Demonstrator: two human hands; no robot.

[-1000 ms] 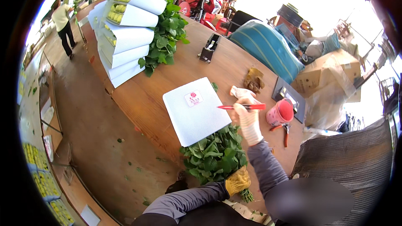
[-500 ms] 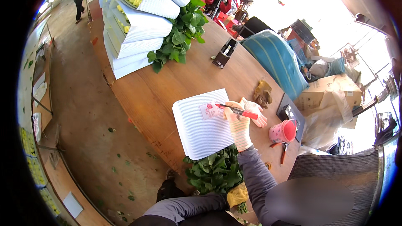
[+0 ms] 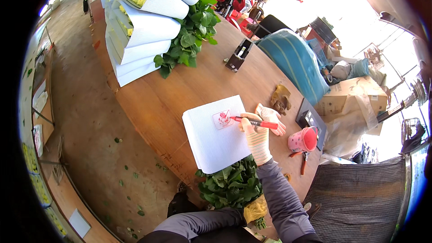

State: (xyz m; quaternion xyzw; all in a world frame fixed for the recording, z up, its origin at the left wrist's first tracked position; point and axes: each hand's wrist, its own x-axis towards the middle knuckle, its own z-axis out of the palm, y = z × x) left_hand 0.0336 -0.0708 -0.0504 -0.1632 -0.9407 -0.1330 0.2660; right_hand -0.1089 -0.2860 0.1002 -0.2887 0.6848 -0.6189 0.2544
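Note:
My right hand (image 3: 257, 141), in a pale striped glove, grips a red marker (image 3: 258, 122). The marker's tip touches a small label (image 3: 222, 119) with red print and a red stroke, on a white corrugated wrap (image 3: 216, 146). Dark green leaves (image 3: 231, 182) stick out of the wrap's near end, over the table edge. At the stem end my left hand (image 3: 255, 209), in a yellow glove, is closed round the stems, its fingers partly hidden. Beside my right hand lies a loose pale glove (image 3: 272, 118), with a brown glove (image 3: 281, 99) beyond it.
Wrapped bouquets of yellow flowers (image 3: 150, 18) are stacked at the table's far left. A dark box (image 3: 239, 55) stands mid-table (image 3: 180, 94). To the right are a pink cup (image 3: 302, 140), red-handled pruners (image 3: 304, 164) and a dark flat device (image 3: 312, 121). A blue bundle (image 3: 294, 63) lies beyond.
A red stroke now shows on the label by the marker's tip. The view has shifted slightly, and the person at the far left is now mostly out of the picture.

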